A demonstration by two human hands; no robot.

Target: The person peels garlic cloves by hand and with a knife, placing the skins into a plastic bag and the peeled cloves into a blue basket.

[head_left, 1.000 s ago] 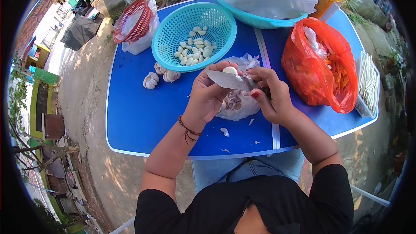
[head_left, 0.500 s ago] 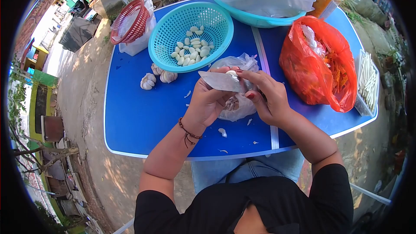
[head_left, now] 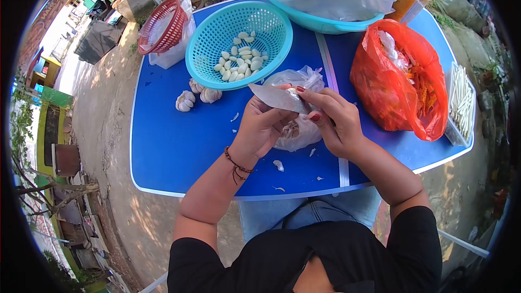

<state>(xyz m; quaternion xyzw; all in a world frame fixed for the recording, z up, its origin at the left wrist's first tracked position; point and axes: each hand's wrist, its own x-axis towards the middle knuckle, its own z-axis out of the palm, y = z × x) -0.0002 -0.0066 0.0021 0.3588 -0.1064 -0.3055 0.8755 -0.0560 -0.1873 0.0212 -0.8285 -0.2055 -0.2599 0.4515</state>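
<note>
Above the table, my right hand (head_left: 337, 119) grips a knife (head_left: 274, 98) whose broad blade points left. Its handle is mostly hidden by my fingers. My left hand (head_left: 259, 126) is closed on a garlic clove (head_left: 293, 91), which shows white just behind the blade, partly covered by it. My right forefinger and thumb are close to the clove. Beneath my hands lies a clear plastic bag (head_left: 298, 140) with garlic skins or bulbs inside. Whole garlic bulbs (head_left: 185, 101) rest on the table to the left. A turquoise basket (head_left: 203, 49) beyond them contains several peeled cloves (head_left: 241, 65).
An orange-red plastic bag (head_left: 374, 97) of red-orange contents stands at the right, beside a box of white sticks (head_left: 461, 103). At the back are a turquoise basin (head_left: 325, 24) and a red basket (head_left: 172, 35). Skin scraps (head_left: 278, 165) lie on the blue table (head_left: 179, 157).
The knife blade has tilted slightly and now covers more of the clove. Both hands stay in nearly the same place, and the other things have not moved.
</note>
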